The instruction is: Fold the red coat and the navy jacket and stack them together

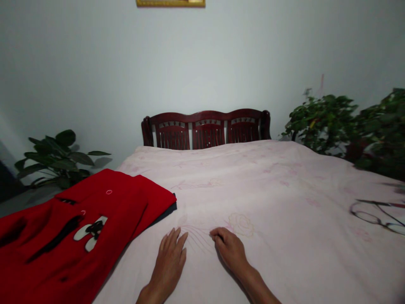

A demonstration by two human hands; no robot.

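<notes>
Pale pink sheet (pixel 284 202) spread across middle and lower right of frame. Left hand (pixel 170 259), bottom centre: resting on sheet, fingers straight, slightly apart. Right hand (pixel 230 249), just right of it: on sheet, fingers curled together. Red garment (pixel 126 207) lower left, near left hand. Glasses (pixel 367 217) at right edge.

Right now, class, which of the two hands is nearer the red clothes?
The left hand, with its fingers stretched out; the right hand, curled inward, is farther from the red clothes.
</notes>
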